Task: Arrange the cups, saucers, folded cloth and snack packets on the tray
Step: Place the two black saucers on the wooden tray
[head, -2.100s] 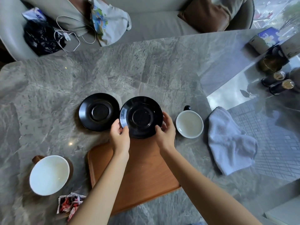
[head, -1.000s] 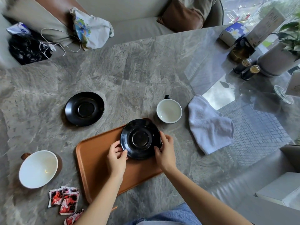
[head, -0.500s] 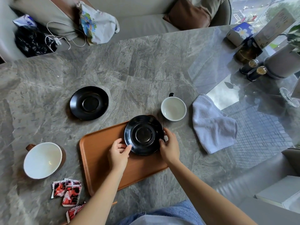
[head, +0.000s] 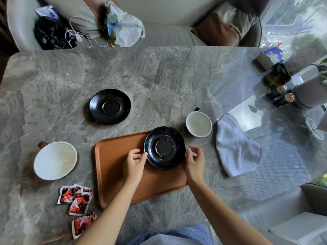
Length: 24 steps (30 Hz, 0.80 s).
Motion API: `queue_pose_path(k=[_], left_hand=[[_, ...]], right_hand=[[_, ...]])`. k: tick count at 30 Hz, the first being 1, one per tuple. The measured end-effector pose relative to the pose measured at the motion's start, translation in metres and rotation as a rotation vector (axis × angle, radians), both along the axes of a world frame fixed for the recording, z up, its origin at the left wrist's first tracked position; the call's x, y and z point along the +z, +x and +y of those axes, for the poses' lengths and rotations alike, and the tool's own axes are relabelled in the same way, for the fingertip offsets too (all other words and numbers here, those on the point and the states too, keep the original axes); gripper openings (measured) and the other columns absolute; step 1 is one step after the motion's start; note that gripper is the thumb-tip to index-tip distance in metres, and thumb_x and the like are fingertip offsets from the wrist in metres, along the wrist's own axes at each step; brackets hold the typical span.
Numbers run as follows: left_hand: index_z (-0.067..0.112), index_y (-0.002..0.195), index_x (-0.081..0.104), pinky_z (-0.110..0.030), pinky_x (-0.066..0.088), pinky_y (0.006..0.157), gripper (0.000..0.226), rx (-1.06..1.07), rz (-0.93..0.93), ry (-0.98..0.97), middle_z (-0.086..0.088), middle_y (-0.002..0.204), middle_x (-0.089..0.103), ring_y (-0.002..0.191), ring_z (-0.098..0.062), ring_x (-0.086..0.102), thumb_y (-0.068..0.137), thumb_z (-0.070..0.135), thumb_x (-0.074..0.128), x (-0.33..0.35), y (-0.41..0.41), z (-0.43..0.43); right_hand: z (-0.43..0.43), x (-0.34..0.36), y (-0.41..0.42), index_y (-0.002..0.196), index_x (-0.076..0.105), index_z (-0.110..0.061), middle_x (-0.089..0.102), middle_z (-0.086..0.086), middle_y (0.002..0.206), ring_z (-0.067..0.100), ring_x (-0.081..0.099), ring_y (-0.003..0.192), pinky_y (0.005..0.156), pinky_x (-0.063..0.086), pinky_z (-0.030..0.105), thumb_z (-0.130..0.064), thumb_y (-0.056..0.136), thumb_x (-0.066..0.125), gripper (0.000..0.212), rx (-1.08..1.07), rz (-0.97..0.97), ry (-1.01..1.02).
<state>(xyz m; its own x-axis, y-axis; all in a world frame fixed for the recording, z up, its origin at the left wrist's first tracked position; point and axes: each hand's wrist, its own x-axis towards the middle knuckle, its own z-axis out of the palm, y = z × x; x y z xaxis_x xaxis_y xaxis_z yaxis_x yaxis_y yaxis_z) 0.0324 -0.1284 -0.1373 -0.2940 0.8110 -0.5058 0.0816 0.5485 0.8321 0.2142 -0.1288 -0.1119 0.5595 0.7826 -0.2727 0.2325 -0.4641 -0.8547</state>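
A black saucer (head: 164, 147) lies on the far right corner of the brown tray (head: 113, 156). My left hand (head: 133, 163) rests on the tray with its fingertips at the saucer's left rim. My right hand (head: 194, 161) hovers just off the right rim, fingers spread. A second black saucer (head: 109, 106) sits on the table beyond the tray. A small white cup (head: 199, 124) stands right of the tray, and a white cloth (head: 237, 149) lies crumpled further right. A large white cup (head: 54, 160) and three red snack packets (head: 76, 197) are left of the tray.
Dark bottles (head: 281, 96), a grey pot (head: 309, 92) and a glass (head: 315, 129) crowd the table's right side. A sofa with a printed bag (head: 123, 25) and a black bag (head: 51, 32) runs behind the table's far edge.
Both hands carried the saucer from the table onto the tray's far right corner and set it down. The right hand has now come off the rim and the left has loosened.
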Motion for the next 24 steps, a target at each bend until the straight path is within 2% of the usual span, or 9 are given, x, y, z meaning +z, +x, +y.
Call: queue_pose_path(k=[3, 5, 7, 11, 13, 16, 20, 22, 24], left_hand=[[0.012, 0.106, 0.057, -0.032, 0.049, 0.072, 0.022, 0.058, 0.01, 0.059, 0.001, 0.085, 0.061, 0.083, -0.025, 0.064, 0.086, 0.021, 0.061, 0.008, -0.018, 0.006], [0.009, 0.108, 0.056, -0.026, 0.047, 0.07, 0.022, 0.112, 0.002, 0.106, -0.003, 0.086, 0.059, 0.084, -0.025, 0.061, 0.088, 0.016, 0.059, 0.015, -0.033, 0.015], [0.004, 0.11, 0.055, -0.031, 0.048, 0.072, 0.024, 0.169, -0.008, 0.146, -0.011, 0.093, 0.06, 0.086, -0.027, 0.06, 0.088, 0.013, 0.058, 0.022, -0.05, 0.028], [0.005, 0.111, 0.054, -0.045, 0.049, 0.084, 0.025, 0.259, 0.029, 0.174, -0.014, 0.098, 0.061, 0.087, -0.029, 0.061, 0.087, 0.011, 0.057, 0.026, -0.082, 0.057], [0.001, 0.113, 0.053, -0.039, 0.048, 0.084, 0.028, 0.303, 0.042, 0.192, -0.017, 0.099, 0.06, 0.081, -0.021, 0.057, 0.085, 0.005, 0.057, 0.026, -0.095, 0.072], [-0.001, 0.117, 0.049, -0.031, 0.044, 0.085, 0.035, 0.34, 0.096, 0.155, -0.024, 0.117, 0.056, 0.089, -0.018, 0.052, 0.084, 0.006, 0.059, 0.02, -0.109, 0.091], [0.003, 0.127, 0.041, -0.029, 0.041, 0.087, 0.047, 0.365, 0.04, 0.021, -0.016, 0.125, 0.053, 0.093, -0.017, 0.052, 0.085, 0.016, 0.06, 0.01, -0.119, 0.107], [0.004, 0.128, 0.041, -0.031, 0.042, 0.091, 0.048, 0.41, -0.014, -0.014, -0.012, 0.123, 0.057, 0.095, -0.02, 0.055, 0.086, 0.018, 0.059, 0.006, -0.122, 0.112], [0.006, 0.126, 0.046, -0.034, 0.044, 0.094, 0.044, 0.456, -0.017, -0.031, -0.011, 0.118, 0.06, 0.095, -0.02, 0.056, 0.086, 0.019, 0.059, 0.002, -0.125, 0.118]], right_hand=[[0.005, 0.006, -0.012, 0.068, 0.06, -0.018, 0.061, -0.006, 0.065, 0.014, 0.058, 0.068, 0.066, 0.044, 0.026, -0.015, 0.092, 0.056, 0.025, 0.101, -0.019, 0.037], [0.012, 0.013, -0.026, 0.062, 0.056, -0.016, 0.058, -0.005, 0.059, 0.011, 0.055, 0.061, 0.062, 0.044, 0.03, -0.018, 0.094, 0.054, 0.032, 0.199, 0.021, 0.053], [0.025, 0.019, -0.043, 0.062, 0.054, -0.013, 0.057, 0.001, 0.059, 0.011, 0.054, 0.058, 0.059, 0.044, 0.033, -0.024, 0.096, 0.051, 0.035, 0.297, 0.047, 0.07], [0.061, 0.025, -0.083, 0.073, 0.059, -0.011, 0.062, 0.014, 0.07, 0.015, 0.055, 0.063, 0.061, 0.048, 0.04, -0.029, 0.094, 0.05, 0.029, 0.445, 0.092, 0.055], [0.081, 0.023, -0.102, 0.079, 0.06, -0.014, 0.063, 0.006, 0.074, 0.016, 0.058, 0.069, 0.066, 0.049, 0.04, -0.027, 0.093, 0.053, 0.021, 0.484, 0.132, 0.03], [0.108, 0.013, -0.125, 0.091, 0.059, -0.017, 0.063, -0.005, 0.084, 0.02, 0.065, 0.078, 0.07, 0.052, 0.031, -0.023, 0.093, 0.056, 0.007, 0.536, 0.118, -0.02], [0.135, -0.002, -0.143, 0.124, 0.046, -0.013, 0.059, 0.0, 0.102, 0.027, 0.065, 0.097, 0.073, 0.053, 0.035, -0.029, 0.093, 0.055, 0.036, 0.634, 0.086, -0.206], [0.144, -0.007, -0.151, 0.128, 0.042, -0.013, 0.06, 0.002, 0.105, 0.027, 0.064, 0.101, 0.083, 0.054, 0.043, -0.034, 0.092, 0.055, 0.045, 0.658, 0.073, -0.275], [0.15, -0.012, -0.158, 0.122, 0.046, -0.013, 0.063, 0.006, 0.104, 0.029, 0.064, 0.101, 0.088, 0.053, 0.05, -0.038, 0.09, 0.057, 0.042, 0.659, 0.05, -0.303]])
